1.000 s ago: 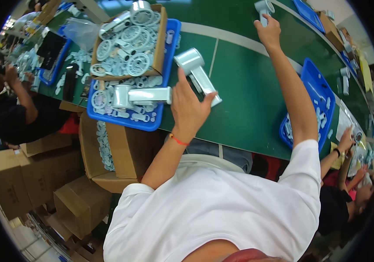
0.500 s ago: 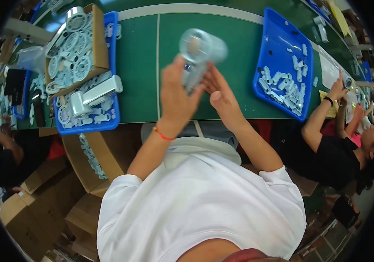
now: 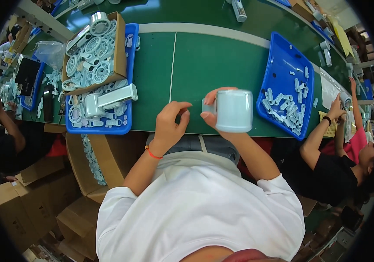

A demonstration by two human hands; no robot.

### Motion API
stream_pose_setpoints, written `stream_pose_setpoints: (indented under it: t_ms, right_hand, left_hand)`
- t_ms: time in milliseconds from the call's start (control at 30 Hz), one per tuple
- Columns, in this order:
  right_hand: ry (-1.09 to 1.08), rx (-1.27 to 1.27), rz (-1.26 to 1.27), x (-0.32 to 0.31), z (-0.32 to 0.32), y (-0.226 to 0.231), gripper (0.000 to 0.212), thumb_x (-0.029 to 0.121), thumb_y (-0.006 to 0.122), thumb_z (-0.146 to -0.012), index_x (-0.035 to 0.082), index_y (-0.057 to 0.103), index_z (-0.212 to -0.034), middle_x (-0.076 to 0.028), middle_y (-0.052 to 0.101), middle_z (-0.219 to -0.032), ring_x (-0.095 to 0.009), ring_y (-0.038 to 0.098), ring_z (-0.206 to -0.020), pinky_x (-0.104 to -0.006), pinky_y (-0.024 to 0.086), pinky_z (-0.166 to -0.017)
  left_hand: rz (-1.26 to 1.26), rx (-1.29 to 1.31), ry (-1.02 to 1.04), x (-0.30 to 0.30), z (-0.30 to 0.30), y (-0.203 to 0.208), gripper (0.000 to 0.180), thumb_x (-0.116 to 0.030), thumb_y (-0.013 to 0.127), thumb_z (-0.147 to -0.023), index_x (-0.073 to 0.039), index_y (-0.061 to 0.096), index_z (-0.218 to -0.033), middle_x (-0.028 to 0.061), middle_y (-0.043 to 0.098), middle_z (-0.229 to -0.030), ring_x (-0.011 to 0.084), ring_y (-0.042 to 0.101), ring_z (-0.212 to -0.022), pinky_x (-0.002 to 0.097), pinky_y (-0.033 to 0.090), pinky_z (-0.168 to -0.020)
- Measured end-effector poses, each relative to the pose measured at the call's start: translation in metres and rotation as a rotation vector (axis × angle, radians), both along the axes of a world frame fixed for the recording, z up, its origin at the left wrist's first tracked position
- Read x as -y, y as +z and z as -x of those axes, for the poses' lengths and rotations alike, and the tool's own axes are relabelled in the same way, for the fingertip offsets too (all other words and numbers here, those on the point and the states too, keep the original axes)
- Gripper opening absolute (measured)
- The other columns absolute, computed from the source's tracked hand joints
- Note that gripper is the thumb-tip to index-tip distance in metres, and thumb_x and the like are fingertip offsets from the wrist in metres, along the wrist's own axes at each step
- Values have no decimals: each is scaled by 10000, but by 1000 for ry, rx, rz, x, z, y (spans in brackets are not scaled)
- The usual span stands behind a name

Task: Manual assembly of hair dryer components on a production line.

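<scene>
My right hand (image 3: 214,114) grips a pale blue, glossy cylindrical plastic housing (image 3: 235,111) above the near part of the green table. A short, lighter stub (image 3: 207,105) of it shows between my fingers, and the housing covers most of the palm. To its left, apart from the housing, is my left hand (image 3: 170,122). Its thumb and forefinger curl together into a loop, and whatever is between the tips, if anything, is too small to make out.
At left, a cardboard box (image 3: 120,48) of pale ring-shaped parts stands on a blue tray (image 3: 119,129) holding more parts. Another blue tray (image 3: 266,87) with small pale pieces lies at right. Beyond it a co-worker's hand (image 3: 336,109) holds a part. Open cartons (image 3: 82,174) stand below left.
The housing has turned from showing its open ringed end to showing its side, and has come nearer and to the right in my right hand. My left hand has drawn away from it.
</scene>
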State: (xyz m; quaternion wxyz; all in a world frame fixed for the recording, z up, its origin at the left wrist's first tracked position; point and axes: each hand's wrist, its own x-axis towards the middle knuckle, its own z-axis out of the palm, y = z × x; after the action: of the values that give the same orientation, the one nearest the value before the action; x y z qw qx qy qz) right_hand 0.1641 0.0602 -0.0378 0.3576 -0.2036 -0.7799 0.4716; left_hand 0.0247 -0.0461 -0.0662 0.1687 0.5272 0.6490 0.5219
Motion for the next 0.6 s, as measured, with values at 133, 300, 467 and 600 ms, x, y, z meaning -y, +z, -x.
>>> stream_pose_setpoints:
  t_ms: [133,300,467,600]
  right_hand:
    - [-219,-176,367,8,24,-27,216,81,674,-738,54,506,-871,-16,528,-786,-105,512,-705,-252,440,-605]
    - [-51,-355,-80,-6,25,13,215,49,633,-749,66,498,-917,-33,495,-846,-110,489,-725,-244,433,-631]
    - [24,-35,263,-2,16,-14,235,-11,613,-743,66,485,-925,-33,488,-849,-112,482,-770,-246,422,-659]
    - [-33,-504,12,-3,21,4,243,7,629,-756,62,476,-937,-21,478,-855,-115,471,-728,-261,430,-633]
  left_hand:
    - [-16,-68,-8,-7,-1,-1,144,20,578,-788,-7,625,-922,82,603,-761,154,578,-660,252,461,-620]
    - [2,187,80,2,3,5,109,6,557,-812,1,636,-886,56,610,-728,112,574,-652,229,449,-616]
    - [39,271,84,-1,-2,5,112,2,554,-813,4,639,-886,61,617,-717,109,578,-652,227,452,-621]
    - [-1,240,90,0,0,3,108,2,551,-818,7,637,-883,56,618,-716,102,577,-651,222,453,-622]
